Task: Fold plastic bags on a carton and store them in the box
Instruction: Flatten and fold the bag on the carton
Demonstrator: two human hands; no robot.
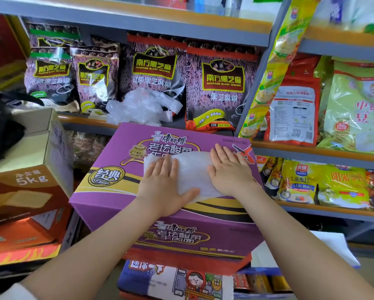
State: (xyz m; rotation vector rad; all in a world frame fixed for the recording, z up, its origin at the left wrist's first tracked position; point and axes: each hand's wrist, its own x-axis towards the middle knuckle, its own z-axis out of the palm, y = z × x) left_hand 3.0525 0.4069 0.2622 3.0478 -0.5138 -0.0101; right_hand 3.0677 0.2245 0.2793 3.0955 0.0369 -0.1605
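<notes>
A clear plastic bag (192, 172), apparently folded, lies on the purple carton (116, 165) under the flat, open left hand (163, 185) and right hand (229, 169).

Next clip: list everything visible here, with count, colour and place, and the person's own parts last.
plastic bag: one, clear white, flat on the purple carton under both hands
purple carton: one, purple and yellow, centre
loose bags: a crumpled pile, clear, on the shelf behind the carton
sesame packs: four, purple and black, back shelf
brown box: one, brown and white, left
snack packs: several, yellow-green, right shelves
left hand: flat, pressing the bag
right hand: flat, pressing the bag, a ring on one finger
</notes>
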